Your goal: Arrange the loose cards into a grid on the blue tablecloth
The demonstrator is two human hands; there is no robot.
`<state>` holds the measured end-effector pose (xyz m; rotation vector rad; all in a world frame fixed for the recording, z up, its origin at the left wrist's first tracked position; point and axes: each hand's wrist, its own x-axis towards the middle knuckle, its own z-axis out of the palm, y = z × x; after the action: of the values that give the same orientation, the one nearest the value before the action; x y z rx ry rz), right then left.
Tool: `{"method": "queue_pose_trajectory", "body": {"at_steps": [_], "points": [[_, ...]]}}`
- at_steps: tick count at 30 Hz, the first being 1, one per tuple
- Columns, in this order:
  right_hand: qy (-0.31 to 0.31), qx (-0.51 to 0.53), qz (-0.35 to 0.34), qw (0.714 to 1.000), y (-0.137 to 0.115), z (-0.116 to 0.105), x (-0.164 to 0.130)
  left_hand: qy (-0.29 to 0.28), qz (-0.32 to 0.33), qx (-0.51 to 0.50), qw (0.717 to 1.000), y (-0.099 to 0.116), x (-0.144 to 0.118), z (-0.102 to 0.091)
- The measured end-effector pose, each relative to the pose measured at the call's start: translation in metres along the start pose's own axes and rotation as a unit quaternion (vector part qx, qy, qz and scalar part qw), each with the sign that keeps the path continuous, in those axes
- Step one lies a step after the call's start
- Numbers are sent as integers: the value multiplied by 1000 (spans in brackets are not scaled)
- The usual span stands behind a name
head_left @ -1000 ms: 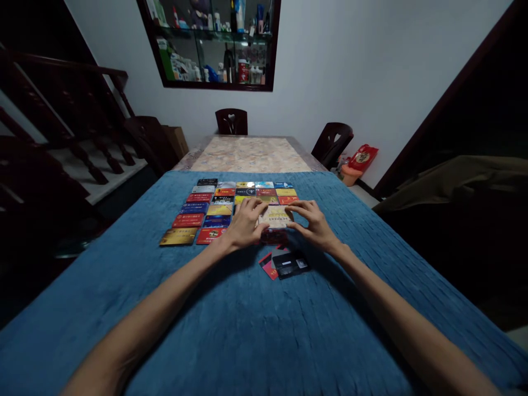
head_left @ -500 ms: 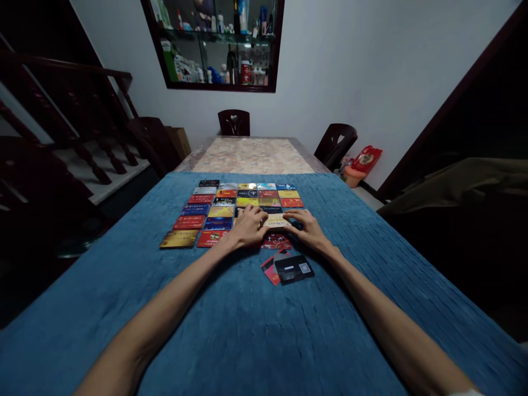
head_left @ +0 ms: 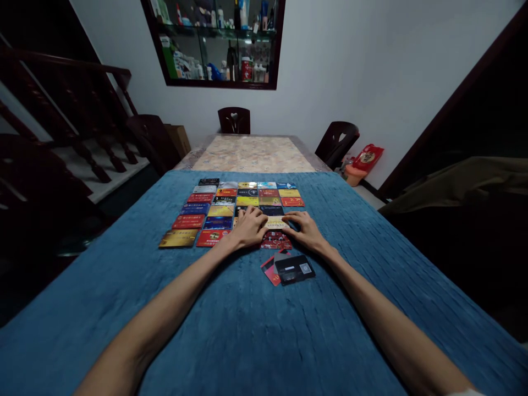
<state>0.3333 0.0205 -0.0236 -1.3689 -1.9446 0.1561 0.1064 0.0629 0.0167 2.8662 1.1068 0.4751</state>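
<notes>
Head view: left hand (head_left: 247,228) and right hand (head_left: 304,231) lie fingers-down, loosely spread, on either end of a pale cream plastic card (head_left: 276,223) flat on the blue textured tablecloth (head_left: 247,330), pressing rather than gripping it. That card sits in the grid of colourful cards (head_left: 218,206), just above a red patterned card (head_left: 275,240). A black card (head_left: 293,269) overlapping a red card (head_left: 269,270) lies near the right wrist.

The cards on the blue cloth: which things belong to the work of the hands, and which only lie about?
In use: left hand, right hand, pale card between them, card grid.
Lying about: small card pile, chairs, red bag, shelf bottles.
</notes>
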Motion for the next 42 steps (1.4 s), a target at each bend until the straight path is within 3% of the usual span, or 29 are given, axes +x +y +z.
{"method": "queue_pose_trajectory", "body": {"at_steps": [42], "points": [[-16, 16, 4, 1000, 0, -2, 1, 20, 36, 17, 999, 0, -2, 4]]}}
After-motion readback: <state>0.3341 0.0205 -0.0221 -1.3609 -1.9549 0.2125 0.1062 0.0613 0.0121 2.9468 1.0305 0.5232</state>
